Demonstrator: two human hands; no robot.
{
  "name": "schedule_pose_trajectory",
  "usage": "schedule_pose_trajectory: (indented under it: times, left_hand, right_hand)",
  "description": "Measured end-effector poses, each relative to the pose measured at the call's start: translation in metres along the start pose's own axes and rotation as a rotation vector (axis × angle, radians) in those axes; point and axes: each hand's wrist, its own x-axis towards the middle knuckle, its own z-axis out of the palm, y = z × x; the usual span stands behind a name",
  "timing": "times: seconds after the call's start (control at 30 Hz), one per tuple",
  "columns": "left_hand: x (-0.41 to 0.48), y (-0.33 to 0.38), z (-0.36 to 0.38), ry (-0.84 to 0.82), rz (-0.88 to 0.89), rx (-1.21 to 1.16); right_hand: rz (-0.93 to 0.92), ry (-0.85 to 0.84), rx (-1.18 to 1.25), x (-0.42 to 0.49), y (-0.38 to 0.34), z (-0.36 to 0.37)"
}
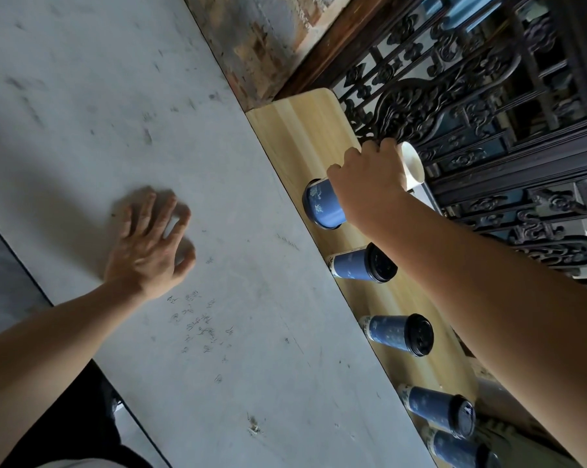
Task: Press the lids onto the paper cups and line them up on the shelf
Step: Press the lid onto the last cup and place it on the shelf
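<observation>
R hand (369,170) is curled over the top of a blue cup (322,206) on the wood shelf (295,130). Four lidded cups (363,263) stand in a row next to that cup. L hand (150,244) lies spread flat on the grey counter (82,96). Cup print is too small to read.

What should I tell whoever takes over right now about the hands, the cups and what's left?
Left hand: open, flat on the grey panel.
Right hand: grips the top of the end cup on the shelf; its lid is hidden.
Done: four more cups stand in line beside it, and at least three show lids.
Left: an open cup behind the right hand has no lid yet; lid it and line it up.
</observation>
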Motion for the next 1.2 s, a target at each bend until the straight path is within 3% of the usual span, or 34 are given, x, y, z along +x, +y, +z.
schedule_pose_trajectory:
  times: [0.7, 1.0, 1.2]
  left_hand:
    - [0.000, -0.001, 0.003, -0.036, -0.002, -0.004]
    - [-0.001, -0.001, 0.003, -0.024, -0.008, -0.017]
    - [-0.001, 0.000, 0.001, -0.042, -0.001, 0.025]
  right_hand:
    - [0.004, -0.027, 0.080, -0.003, 0.000, -0.002]
    - [0.127, -0.252, 0.913, 0.029, 0.007, 0.015]
    - [0.412, -0.107, 1.779, 0.073, -0.012, 0.050]
